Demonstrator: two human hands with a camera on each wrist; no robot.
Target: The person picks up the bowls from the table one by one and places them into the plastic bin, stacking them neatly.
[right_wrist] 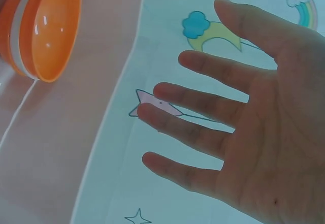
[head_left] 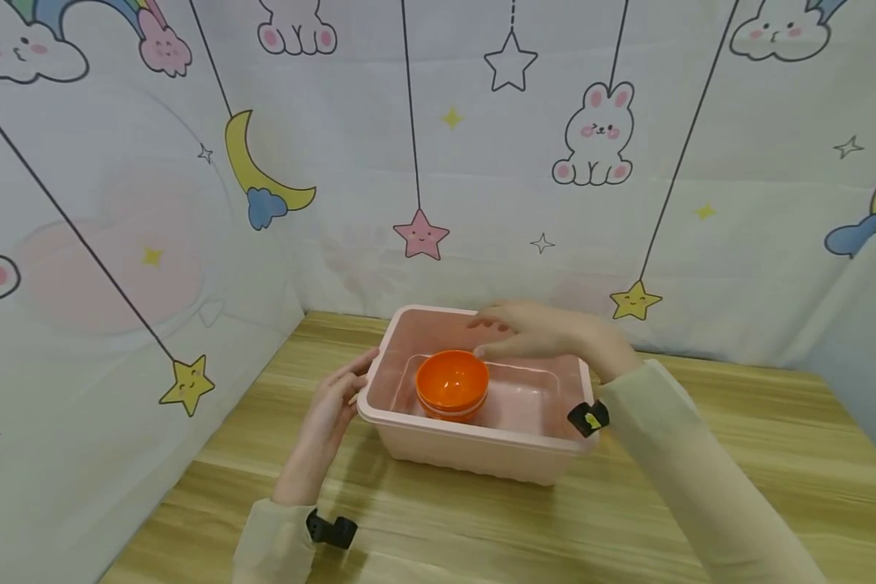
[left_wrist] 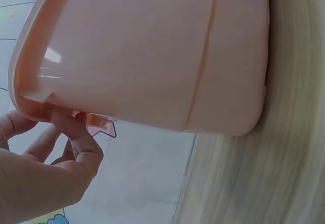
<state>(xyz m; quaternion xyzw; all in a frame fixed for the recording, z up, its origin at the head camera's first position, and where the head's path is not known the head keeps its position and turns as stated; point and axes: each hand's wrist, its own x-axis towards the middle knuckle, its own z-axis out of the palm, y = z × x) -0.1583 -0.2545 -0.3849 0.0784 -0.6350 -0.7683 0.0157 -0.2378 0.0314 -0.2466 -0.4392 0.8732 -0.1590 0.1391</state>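
A pale pink plastic tub (head_left: 526,454) stands on the wooden table (head_left: 482,535). Inside it sits an orange bowl (head_left: 453,384) with a white band, also in the right wrist view as the orange bowl (right_wrist: 48,28). My left hand (head_left: 332,405) lies against the tub's left rim, fingers straight; in the left wrist view the fingertips (left_wrist: 63,120) touch under the lip of the tub (left_wrist: 152,56). My right hand (head_left: 533,328) hovers over the tub's far side, just above the bowl, fingers spread and holding nothing, as the right hand (right_wrist: 244,117) shows.
A cloth backdrop (head_left: 438,162) printed with stars, moons and rabbits closes off the back and left of the table. Bare wood lies in front of and to the right of the tub.
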